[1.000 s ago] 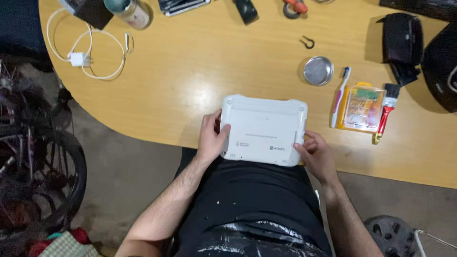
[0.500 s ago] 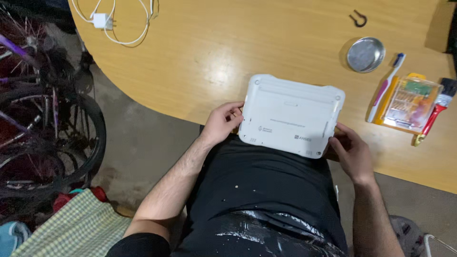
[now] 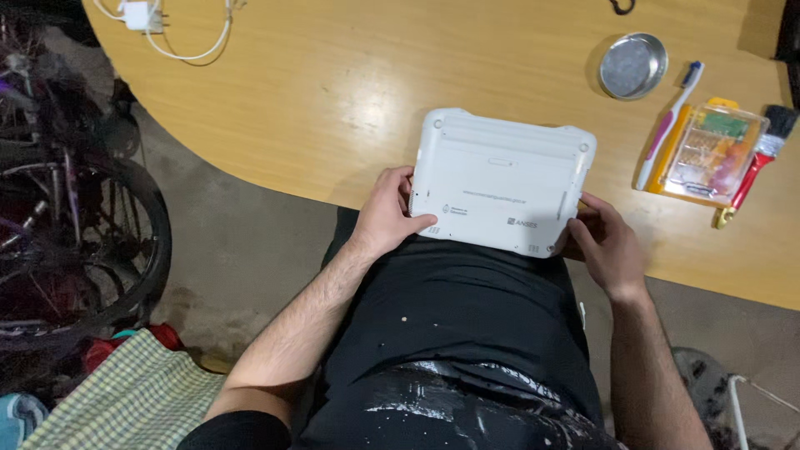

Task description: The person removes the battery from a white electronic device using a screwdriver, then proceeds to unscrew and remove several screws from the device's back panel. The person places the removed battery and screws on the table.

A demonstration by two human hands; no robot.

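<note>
The white netbook (image 3: 502, 182), bottom side up, lies at the desk's (image 3: 350, 100) 6 o'clock edge, the left hand (image 3: 390, 212) gripping its 9 o'clock side, the right hand (image 3: 607, 242) its 4 o'clock corner; an even two-sided hold likely keeps it from tipping.

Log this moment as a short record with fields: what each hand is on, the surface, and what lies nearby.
left hand: grips the left edge of the white device
right hand: holds its lower right corner
device: flat, underside up, over the near edge of the wooden table
right of it: metal dish, toothbrush, yellow bit case, red paintbrush
far left: white charger
</note>
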